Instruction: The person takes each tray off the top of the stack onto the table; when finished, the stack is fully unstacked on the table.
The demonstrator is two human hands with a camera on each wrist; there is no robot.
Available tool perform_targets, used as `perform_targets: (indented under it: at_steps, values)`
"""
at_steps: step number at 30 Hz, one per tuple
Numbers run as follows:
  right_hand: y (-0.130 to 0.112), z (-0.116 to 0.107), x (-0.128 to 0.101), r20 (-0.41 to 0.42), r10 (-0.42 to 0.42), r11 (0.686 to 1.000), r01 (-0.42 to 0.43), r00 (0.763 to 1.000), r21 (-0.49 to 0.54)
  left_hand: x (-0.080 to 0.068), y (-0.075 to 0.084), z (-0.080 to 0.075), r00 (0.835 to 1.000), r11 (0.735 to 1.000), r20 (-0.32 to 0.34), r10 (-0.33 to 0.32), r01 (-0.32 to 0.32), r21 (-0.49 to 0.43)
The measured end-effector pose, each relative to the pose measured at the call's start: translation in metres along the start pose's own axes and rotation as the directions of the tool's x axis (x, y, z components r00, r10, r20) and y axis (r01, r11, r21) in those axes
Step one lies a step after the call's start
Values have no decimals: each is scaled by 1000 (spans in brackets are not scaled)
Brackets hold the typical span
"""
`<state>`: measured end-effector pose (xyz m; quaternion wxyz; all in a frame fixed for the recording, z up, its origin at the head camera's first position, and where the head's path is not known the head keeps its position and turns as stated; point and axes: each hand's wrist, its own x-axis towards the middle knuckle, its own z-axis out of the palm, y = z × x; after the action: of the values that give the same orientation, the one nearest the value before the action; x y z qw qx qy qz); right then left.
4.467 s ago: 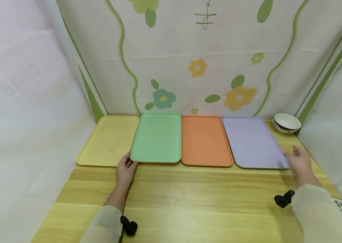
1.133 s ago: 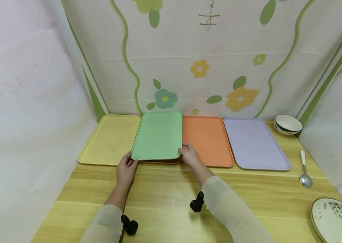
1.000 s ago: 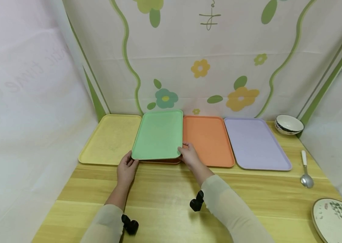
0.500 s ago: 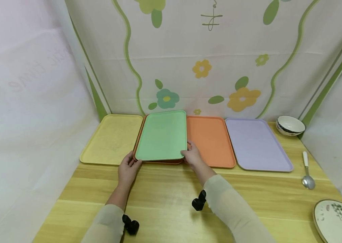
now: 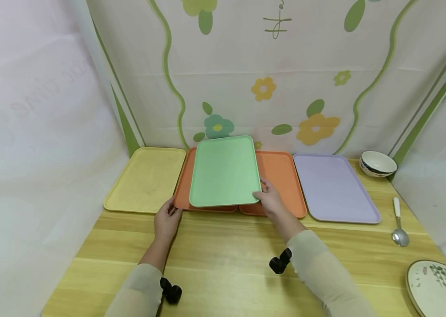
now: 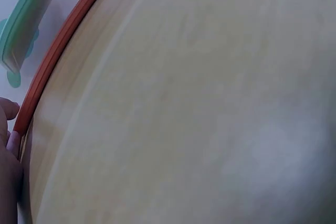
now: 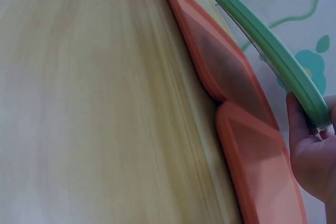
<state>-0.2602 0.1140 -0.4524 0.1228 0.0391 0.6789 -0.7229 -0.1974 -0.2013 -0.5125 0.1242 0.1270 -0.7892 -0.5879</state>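
Observation:
A green tray (image 5: 224, 171) hangs tilted above two orange trays. My right hand (image 5: 270, 200) grips its near right corner, with the fingers curled under the rim, as the right wrist view shows (image 7: 310, 156). My left hand (image 5: 167, 218) is at the near left corner of the left orange tray (image 5: 184, 193), its fingertips against the rim (image 6: 58, 51). The second orange tray (image 5: 282, 176) lies just to the right, partly under the green one. The green tray's edge (image 7: 262, 40) stands clear of both.
A yellow tray (image 5: 148, 178) lies at the left and a purple tray (image 5: 334, 185) at the right, all on a wooden table (image 5: 227, 255). A bowl (image 5: 377, 163), a spoon (image 5: 398, 222) and a patterned plate (image 5: 436, 286) sit along the right side. Cloth walls close three sides.
The green tray has risen and shifted right, uncovering an orange tray beneath it. My left hand has let go of the green tray and stays at the orange tray's corner.

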Motion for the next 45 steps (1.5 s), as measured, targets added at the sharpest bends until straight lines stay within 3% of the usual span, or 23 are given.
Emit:
perform_targets:
  at_steps: [10, 20, 34, 41, 45]
  values:
    - [-16, -64, -18, 101, -48, 998, 52, 994, -37, 0, -1, 3, 997, 999, -82, -6, 9, 40]
    - [-28, -112, -35, 91, -38, 995, 47, 995, -92, 2, -1, 2, 995, 999, -100, -23, 27, 36]
    - [-46, -156, -44, 149, -63, 994, 76, 987, -82, 0, 4, 0, 996, 998, -80, -39, 42, 36]
    - [-48, -173, -47, 237, -75, 993, 93, 969, -66, 1, 3, -1, 997, 999, -65, -46, 48, 22]
    - [-47, -178, -48, 276, -42, 989, 80, 960, -127, 1, 3, -1, 997, 998, -62, -52, 53, 20]
